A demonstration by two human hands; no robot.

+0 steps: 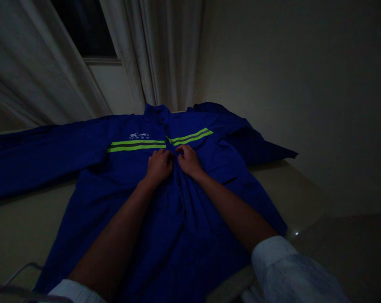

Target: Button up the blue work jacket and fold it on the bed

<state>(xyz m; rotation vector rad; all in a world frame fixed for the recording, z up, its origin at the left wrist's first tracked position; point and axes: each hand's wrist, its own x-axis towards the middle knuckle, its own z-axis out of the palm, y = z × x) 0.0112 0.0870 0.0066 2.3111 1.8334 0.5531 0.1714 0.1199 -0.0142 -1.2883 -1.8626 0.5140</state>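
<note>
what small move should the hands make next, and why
Probably line up the front edges of the jacket: the left hand and right hand nearly meet there, just below the gap in the green stripe, and cloth below them lies in folds.

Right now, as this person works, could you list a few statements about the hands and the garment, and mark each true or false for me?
1. The left hand and right hand are both at the front of the jacket. True.
2. The jacket is red. False: it is blue.
3. A yellow-green and grey band crosses the chest. True.
4. The jacket is hanging up. False: it lies spread on a pale surface.
5. White marking sits above the band. True.
6. Both hands wear gloves. False: they are bare.
</note>
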